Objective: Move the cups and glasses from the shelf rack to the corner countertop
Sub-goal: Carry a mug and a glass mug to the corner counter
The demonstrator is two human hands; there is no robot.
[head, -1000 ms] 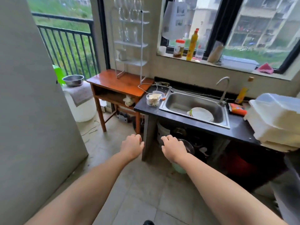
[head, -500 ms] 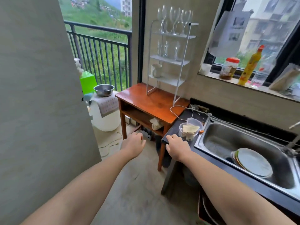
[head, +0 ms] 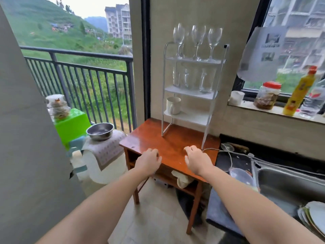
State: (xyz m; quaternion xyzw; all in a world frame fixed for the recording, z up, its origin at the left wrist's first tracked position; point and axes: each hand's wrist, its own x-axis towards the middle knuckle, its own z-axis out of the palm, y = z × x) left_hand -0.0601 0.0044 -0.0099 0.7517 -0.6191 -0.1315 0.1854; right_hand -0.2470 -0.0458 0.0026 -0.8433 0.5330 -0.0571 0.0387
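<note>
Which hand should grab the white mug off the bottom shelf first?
Left, probably. The left hand is empty and sits roughly below the mug, at the rack's left end. The right hand, also empty, is under the rack's right leg.

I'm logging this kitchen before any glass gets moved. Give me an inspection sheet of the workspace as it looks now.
Surface: wooden table, top bare in front of the rack.
Job's things: white rack on the table; three wine glasses on the top shelf, clear glasses on the middle shelf, white mug on the lower shelf.
Clutter: jar, yellow bottle and water bottle on the sill; plates in the sink.
Hands: left hand and right hand both open, empty, over the table.
Cables: white cord across the counter.
Surroundings: balcony railing, steel bowl.
</note>
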